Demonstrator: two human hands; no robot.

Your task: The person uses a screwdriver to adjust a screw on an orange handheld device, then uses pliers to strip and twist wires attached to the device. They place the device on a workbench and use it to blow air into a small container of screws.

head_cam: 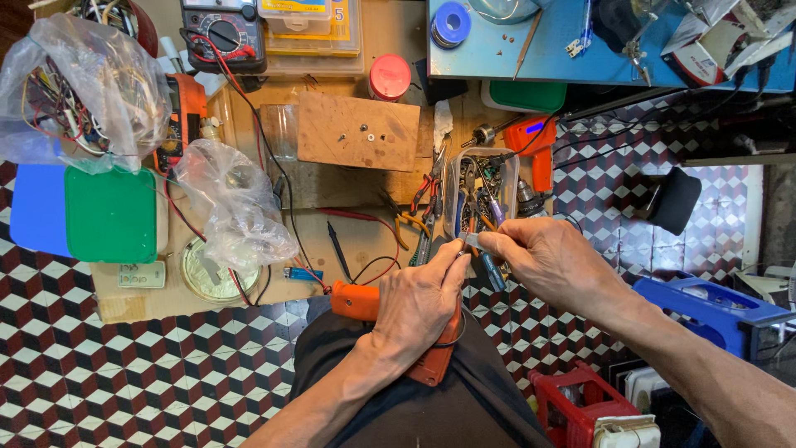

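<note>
Left hand [419,303] rests on orange drill [365,303] lying across lap, grip closed around its body. Right hand [543,261] pinches small metal piece [471,241], possibly a bit, beside clear tub [479,191] of tools.

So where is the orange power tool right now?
In the head view, the orange power tool lies low and centre across the person's lap, under the left hand, beside the right hand, just below the clear tub of hand tools.

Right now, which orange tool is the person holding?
The orange tool on the lap, under the left hand. The other orange drill lies untouched on the workbench further away.
</note>
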